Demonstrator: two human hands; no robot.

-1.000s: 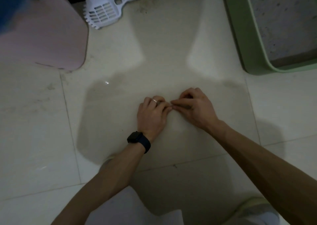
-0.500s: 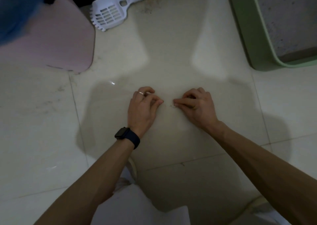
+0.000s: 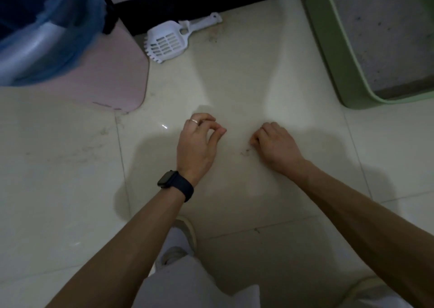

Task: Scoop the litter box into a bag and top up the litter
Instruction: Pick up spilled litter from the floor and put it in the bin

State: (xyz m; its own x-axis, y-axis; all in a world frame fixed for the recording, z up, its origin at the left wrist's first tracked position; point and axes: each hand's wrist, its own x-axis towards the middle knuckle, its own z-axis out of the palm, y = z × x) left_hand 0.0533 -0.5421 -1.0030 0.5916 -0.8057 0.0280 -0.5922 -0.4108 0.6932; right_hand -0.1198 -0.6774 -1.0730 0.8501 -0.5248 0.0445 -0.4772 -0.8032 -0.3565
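The left hand (image 3: pixel 196 148) and right hand (image 3: pixel 276 143), fingertips together a second ago, now sit apart on the glossy tiled floor (image 3: pixel 70 178), with dark specks (image 3: pixel 245 152) beside the right. Both grips are narrow, fingers curled; whether they pinch anything, I cannot tell. Picking up strays looks paused. The slotted white plastic scoop (image 3: pixel 168 43) lies untouched, well apart from the smooth green litter box (image 3: pixel 328 56).

The person wears a dark wristwatch (image 3: pixel 167 179), thin ring (image 3: pixel 194 121), pale trousers (image 3: pixel 187 284) and shoes (image 3: pixel 185 232).
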